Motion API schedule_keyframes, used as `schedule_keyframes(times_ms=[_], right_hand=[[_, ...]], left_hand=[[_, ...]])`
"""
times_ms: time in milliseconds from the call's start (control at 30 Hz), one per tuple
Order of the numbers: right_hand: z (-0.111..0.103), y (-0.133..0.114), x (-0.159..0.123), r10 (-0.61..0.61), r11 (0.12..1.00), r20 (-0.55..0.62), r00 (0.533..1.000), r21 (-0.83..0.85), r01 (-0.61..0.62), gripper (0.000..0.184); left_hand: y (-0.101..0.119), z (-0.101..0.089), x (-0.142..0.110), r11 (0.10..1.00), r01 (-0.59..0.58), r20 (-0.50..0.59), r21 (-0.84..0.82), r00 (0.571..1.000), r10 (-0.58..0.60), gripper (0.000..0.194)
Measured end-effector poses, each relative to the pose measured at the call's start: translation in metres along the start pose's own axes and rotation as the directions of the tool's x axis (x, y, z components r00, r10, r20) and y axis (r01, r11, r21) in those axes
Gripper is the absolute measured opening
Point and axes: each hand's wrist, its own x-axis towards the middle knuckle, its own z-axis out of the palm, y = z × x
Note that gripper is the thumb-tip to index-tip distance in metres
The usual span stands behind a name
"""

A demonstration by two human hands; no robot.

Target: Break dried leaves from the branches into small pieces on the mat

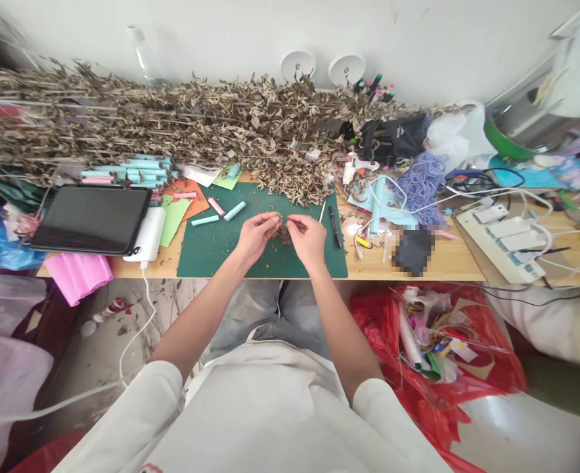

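Note:
Over a green cutting mat (205, 253), my left hand (257, 238) and my right hand (309, 242) face each other, a small gap apart. Both are closed in a pinch on dry brown leaf bits, small and partly hidden by the fingertips. Just below the fingers lies a little heap of crumbled dried leaves (284, 236). Left of my left hand, blue paper tubes (234, 211) and a pink paper tube (216, 206) rest on the mat. A black pen (335, 227) lies to the right of my right hand.
Dried leafy stalks (186, 118) spread along the wall. At left are a black tablet (92, 219), a white power bank (146, 233) and stacked paper tubes (142, 172). On the right are a glue gun (356, 167), purple yarn (423, 187) and a power strip (501, 240). A red bag (383, 322) sits below.

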Motion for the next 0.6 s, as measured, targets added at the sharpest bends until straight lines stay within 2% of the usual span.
schedule_keyframes(times_ms=[100, 167, 300, 433, 500, 600], right_hand=[[0.0033, -0.0053, 0.0008, 0.037, 0.995, 0.004, 0.999, 0.095, -0.038, 0.025], [0.0044, -0.0082, 0.0013, 0.03, 0.995, 0.044, 0.999, 0.095, -0.034, 0.022], [0.0044, -0.0099, 0.0001, 0.004, 1.0, 0.029, 1.0, 0.004, -0.004, 0.016], [0.006, -0.0086, -0.0017, -0.099, 0.985, 0.001, 0.995, -0.145, 0.099, 0.014], [0.0067, -0.0087, -0.0015, -0.134, 0.976, -0.002, 0.991, -0.175, 0.131, 0.013], [0.006, -0.009, -0.0001, -0.059, 0.996, -0.027, 0.998, -0.066, 0.057, 0.013]], left_hand=[[-0.0009, 0.002, -0.0027, 0.999, -0.028, 0.005, 0.038, 1.0, 0.028, 0.03], [-0.0015, 0.0036, -0.004, 0.995, -0.058, -0.009, 0.078, 0.998, 0.059, 0.032], [-0.004, 0.0046, -0.003, 0.957, -0.119, -0.041, 0.264, 0.99, 0.134, 0.032], [-0.0064, 0.0023, 0.001, 0.847, -0.224, 0.012, 0.482, 0.968, 0.249, 0.022], [-0.0062, 0.0009, 0.0025, 0.834, -0.249, 0.027, 0.493, 0.962, 0.271, 0.02], [-0.0038, -0.0011, 0.0034, 0.89, -0.217, 0.005, 0.402, 0.972, 0.235, 0.024]])
